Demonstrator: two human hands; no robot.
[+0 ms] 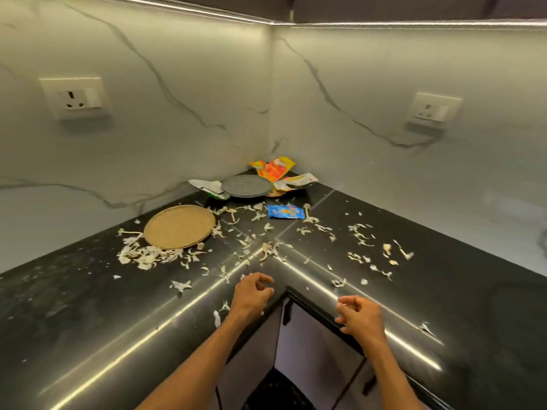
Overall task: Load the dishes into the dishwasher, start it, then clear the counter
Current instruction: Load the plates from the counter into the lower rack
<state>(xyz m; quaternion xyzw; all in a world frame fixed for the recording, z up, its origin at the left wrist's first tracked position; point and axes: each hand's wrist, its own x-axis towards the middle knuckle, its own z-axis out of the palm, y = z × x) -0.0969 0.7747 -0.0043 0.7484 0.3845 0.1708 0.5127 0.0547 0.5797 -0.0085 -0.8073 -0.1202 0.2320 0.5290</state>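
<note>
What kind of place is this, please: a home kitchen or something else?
Most likely a corner of a home kitchen. A dark polished counter meets a marble-look wall with sockets, and a round tan plate, snack wrappers and pale peel scraps lie on it.

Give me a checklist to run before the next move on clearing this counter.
1. Left hand free: cannot tell; its fingers are curled, maybe pinching a peel.
2. Right hand free: cannot tell; its fingers are curled likewise.
3. Peels gathered: not ok; they are scattered across the counter.
4. Wrappers gone: not ok; orange wrapper and blue wrapper lie near the corner.
5. Plates cleared: not ok; tan plate and grey plate sit on the counter.
</note>
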